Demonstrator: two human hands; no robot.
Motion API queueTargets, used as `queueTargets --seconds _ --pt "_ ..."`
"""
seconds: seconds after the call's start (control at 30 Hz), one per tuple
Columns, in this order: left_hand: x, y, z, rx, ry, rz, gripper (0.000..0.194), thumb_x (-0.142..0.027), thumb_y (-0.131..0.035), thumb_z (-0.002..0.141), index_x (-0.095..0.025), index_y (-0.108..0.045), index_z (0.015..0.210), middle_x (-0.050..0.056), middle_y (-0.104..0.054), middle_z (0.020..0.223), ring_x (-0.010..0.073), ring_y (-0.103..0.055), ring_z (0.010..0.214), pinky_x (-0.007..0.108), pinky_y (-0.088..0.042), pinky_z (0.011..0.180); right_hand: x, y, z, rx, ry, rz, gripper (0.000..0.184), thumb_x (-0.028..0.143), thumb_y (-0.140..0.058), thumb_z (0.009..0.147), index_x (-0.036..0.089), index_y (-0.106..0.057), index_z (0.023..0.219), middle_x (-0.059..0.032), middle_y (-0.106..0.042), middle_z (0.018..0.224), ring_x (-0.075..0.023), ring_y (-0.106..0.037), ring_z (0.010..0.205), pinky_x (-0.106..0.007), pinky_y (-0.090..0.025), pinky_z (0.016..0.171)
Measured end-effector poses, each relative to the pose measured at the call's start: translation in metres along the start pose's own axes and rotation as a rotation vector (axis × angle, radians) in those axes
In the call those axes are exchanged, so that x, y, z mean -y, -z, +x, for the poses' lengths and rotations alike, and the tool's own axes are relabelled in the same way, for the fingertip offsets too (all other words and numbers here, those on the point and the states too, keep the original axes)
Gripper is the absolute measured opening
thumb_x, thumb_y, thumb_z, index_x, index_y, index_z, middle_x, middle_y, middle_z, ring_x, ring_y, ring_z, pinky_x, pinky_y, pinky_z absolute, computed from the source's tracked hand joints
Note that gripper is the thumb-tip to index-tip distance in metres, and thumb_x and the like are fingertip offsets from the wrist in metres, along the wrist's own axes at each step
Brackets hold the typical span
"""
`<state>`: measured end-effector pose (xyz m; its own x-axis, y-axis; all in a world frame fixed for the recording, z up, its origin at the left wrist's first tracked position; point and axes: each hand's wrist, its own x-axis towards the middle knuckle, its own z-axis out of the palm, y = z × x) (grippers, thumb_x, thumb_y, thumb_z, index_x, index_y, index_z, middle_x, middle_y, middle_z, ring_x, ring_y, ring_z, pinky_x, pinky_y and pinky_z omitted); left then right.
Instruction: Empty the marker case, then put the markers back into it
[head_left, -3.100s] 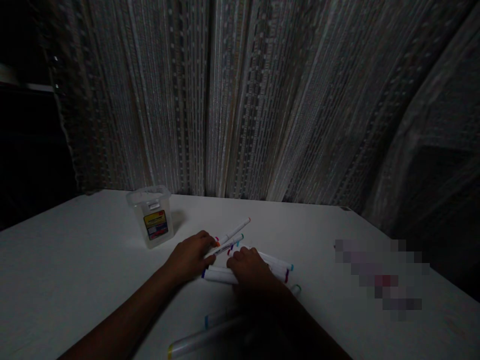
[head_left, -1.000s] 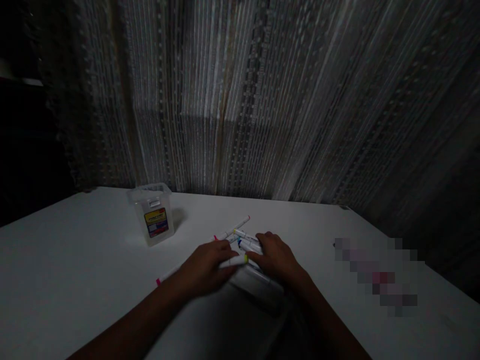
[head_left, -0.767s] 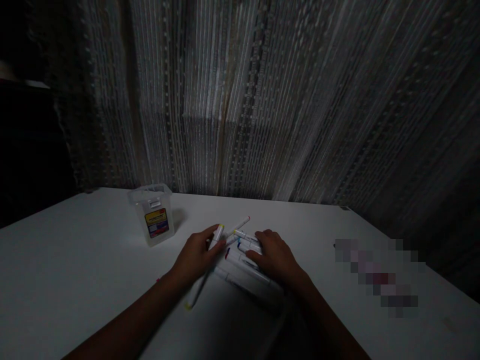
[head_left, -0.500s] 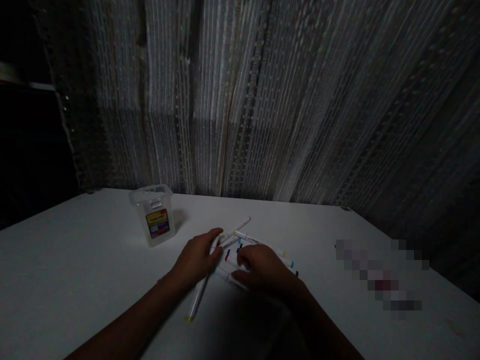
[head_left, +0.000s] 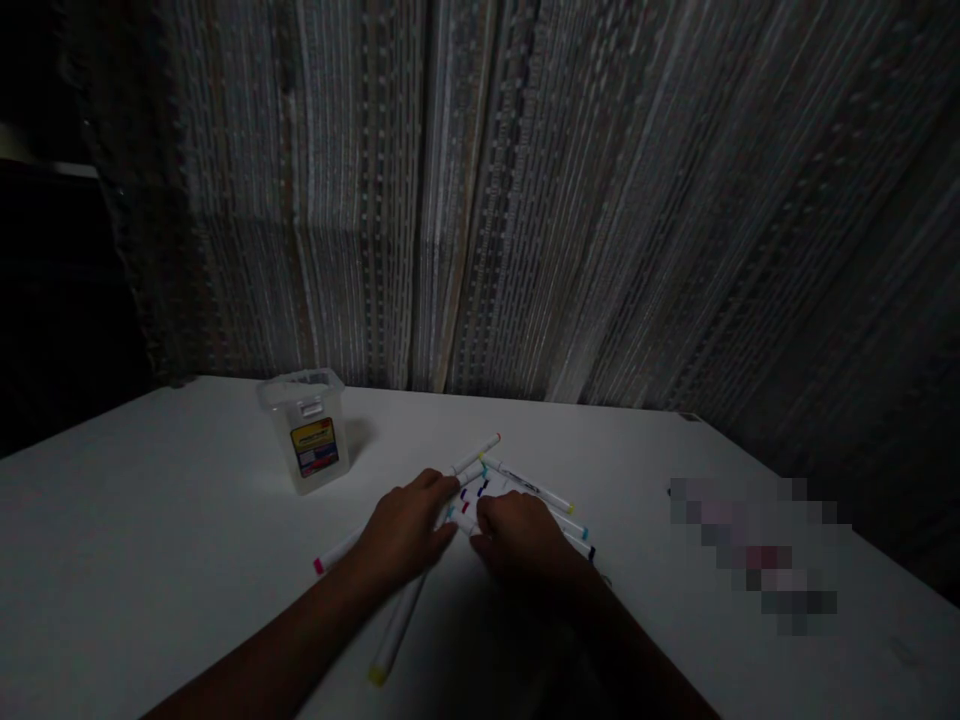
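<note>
Several white markers with coloured ends lie in a loose bunch on the table, between and under my hands. My left hand (head_left: pixel 409 525) rests over their left ends, thumb apart from the fingers, touching the bunch. My right hand (head_left: pixel 525 535) has its fingers curled, with a white marker (head_left: pixel 466 522) running in between thumb and forefinger. A yellow-ended marker (head_left: pixel 397 630) slants toward me beneath my left wrist. To its left, a pink-ended marker (head_left: pixel 337 550) pokes out from under that hand. Beyond my right hand lies another yellow-ended marker (head_left: pixel 532 487). My palms hide some of the bunch.
A clear plastic tub (head_left: pixel 319 440) with a yellow and blue label stands open at the back left of the white table (head_left: pixel 187 520). A pixelated patch (head_left: pixel 750 555) covers something on the right. A striped curtain (head_left: pixel 480 200) hangs behind.
My left hand has shifted slightly right along the markers. The yellow-ended marker below it has slid toward me, and more of the pink-ended one shows. The far yellow-ended marker has turned a little.
</note>
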<state>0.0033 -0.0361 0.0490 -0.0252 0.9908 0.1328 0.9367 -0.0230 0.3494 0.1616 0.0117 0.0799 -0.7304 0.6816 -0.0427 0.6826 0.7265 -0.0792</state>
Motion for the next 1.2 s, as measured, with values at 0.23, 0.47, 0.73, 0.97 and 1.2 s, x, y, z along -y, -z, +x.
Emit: queueTargets --seconds 0.23,0.47,0.73,0.97,1.2 --pt "0.004 0.006 0.001 -0.097 0.009 -0.083 0.036 -0.027 -0.049 0.078 -0.025 -0.051 0.114 0.002 -0.056 0.110 0.0189 -0.056 0.096 0.031 -0.042 0.083 -0.007 0.017 -0.048 0.124 0.131 0.015 0.032 0.010 -0.054 0.068 0.021 -0.062 0.097 -0.0062 -0.064 0.098 -0.0183 -0.060 0.083 -0.025 -0.041 0.066" --pt "0.016 0.007 0.004 -0.107 0.021 -0.044 0.022 -0.028 -0.052 0.075 -0.022 -0.058 0.095 0.004 -0.056 0.098 0.0203 -0.049 0.096 0.032 -0.040 0.081 -0.015 -0.024 -0.077 0.221 -0.029 -0.313 0.029 0.008 -0.050 0.075 0.018 -0.065 0.098 -0.0164 -0.061 0.105 -0.0253 -0.062 0.084 -0.026 -0.044 0.054" --pt "0.019 0.000 0.005 -0.105 0.020 -0.044 0.024 -0.034 -0.051 0.077 -0.023 -0.057 0.097 0.004 -0.054 0.103 0.0214 -0.047 0.100 0.034 -0.040 0.082 -0.008 0.024 -0.058 0.064 -0.070 -0.085 0.019 0.023 -0.049 0.078 0.015 -0.064 0.086 -0.0102 -0.067 0.089 -0.0212 -0.062 0.080 -0.028 -0.043 0.065" --pt "0.018 -0.002 0.005 -0.058 0.021 -0.035 0.025 -0.037 -0.049 0.079 -0.023 -0.058 0.098 0.003 -0.057 0.100 0.0214 -0.051 0.096 0.033 -0.039 0.079 -0.003 0.024 0.008 -0.005 -0.205 -0.165 0.029 0.022 -0.050 0.073 0.011 -0.064 0.095 -0.0169 -0.066 0.093 -0.0265 -0.061 0.088 -0.032 -0.042 0.069" --pt "0.017 -0.002 0.005 -0.034 0.038 -0.038 0.027 -0.038 -0.047 0.080 -0.022 -0.057 0.101 0.004 -0.058 0.097 0.0196 -0.054 0.091 0.030 -0.039 0.078 -0.010 -0.007 0.019 -0.096 -0.201 0.022 0.027 0.032 -0.054 0.076 0.017 -0.063 0.096 -0.0097 -0.066 0.094 -0.0226 -0.059 0.090 -0.030 -0.038 0.073"
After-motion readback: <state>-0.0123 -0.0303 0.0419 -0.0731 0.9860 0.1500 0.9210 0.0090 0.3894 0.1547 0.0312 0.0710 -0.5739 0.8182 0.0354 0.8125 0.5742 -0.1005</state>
